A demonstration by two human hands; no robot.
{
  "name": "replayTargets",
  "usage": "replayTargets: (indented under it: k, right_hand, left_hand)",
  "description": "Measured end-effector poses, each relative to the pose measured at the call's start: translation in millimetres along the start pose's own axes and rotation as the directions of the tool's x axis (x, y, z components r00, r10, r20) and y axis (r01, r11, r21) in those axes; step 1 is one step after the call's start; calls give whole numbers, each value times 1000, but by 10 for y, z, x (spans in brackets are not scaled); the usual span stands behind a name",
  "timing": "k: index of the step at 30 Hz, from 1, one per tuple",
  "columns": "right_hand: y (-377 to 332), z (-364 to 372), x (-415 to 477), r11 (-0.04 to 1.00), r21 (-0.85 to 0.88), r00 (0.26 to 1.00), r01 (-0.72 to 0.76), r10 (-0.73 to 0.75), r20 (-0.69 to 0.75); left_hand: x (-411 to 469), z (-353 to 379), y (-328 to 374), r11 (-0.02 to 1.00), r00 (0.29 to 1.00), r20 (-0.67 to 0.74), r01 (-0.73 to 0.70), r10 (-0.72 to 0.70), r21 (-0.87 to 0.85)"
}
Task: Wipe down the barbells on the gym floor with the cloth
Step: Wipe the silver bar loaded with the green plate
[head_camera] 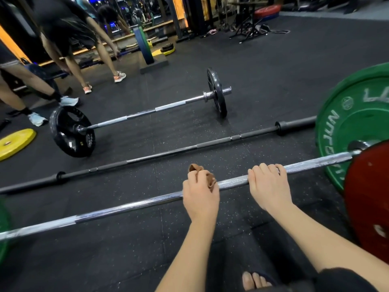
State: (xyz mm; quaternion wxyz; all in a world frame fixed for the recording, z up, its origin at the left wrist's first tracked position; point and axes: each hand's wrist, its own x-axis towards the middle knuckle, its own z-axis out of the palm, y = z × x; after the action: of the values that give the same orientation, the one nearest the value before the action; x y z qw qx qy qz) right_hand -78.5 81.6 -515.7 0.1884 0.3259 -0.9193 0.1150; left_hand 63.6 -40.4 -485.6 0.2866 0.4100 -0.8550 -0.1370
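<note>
A chrome barbell [126, 207] lies nearest me on the black rubber floor, running from lower left to upper right. My left hand [200, 194] grips a brown cloth [207, 175] wrapped over this bar near its middle. My right hand [268, 184] curls over the same bar a little to the right of the cloth. A green plate [353, 123] and a red plate [370, 199] sit on the bar's right end. Behind it lies a black barbell [164, 154] with no plates, and farther back a chrome barbell [147, 111] with small black plates [71, 131].
A yellow plate [15, 143] lies flat at the left. Two people [69, 39] bend over at the back left beside another loaded bar. An upright blue plate [145, 47] stands on a stand behind. My sandalled foot [255, 280] shows at the bottom.
</note>
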Motion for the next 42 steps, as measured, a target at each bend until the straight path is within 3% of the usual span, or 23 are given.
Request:
replayTargets:
  k: [4,7,9,12,16,23,27,32,35,42]
  right_hand:
    - [0,-11,3,1000,-19,1000,12,-11,11]
    - [2,-28,1,1000,-16,1000,14,-14,19]
    - [7,-23,-9,999,-30,1000,23,-23,17]
    - [16,-47,-11,1000,-25,1000,12,-12,6]
    - [-18,-34,-19,1000,-12,1000,-11,11,11]
    - [-22,-33,-22,1000,-14,1000,-20,20,-6]
    - [-18,-45,-21,1000,-23,1000,7,-7,-5]
    - [-2,-42,-34,1000,-20,1000,7,-7,-10]
    - [-14,-23,-29,1000,-15,1000,-10,10,4]
    - [-2,31,-34,999,21,999,-44,44,-24]
  left_hand:
    - [-9,118,189,991,991,42,-122,124,-47]
    - [-5,53,-59,980,981,11,-195,196,-24]
    - [12,-35,-352,989,987,-67,-149,149,6]
    - [79,-234,-761,998,986,-158,59,-52,36]
    - [178,-354,-897,980,976,-115,194,-187,52]
    - [4,-54,-145,999,1000,7,-29,30,-26]
    - [18,-94,-341,994,994,-3,-114,114,0]
    - [102,-318,-851,992,988,-97,124,-121,21]
    - [160,-380,-920,984,983,-73,173,-170,46]
    - [92,-218,-485,1000,1000,-7,4,-4,16]
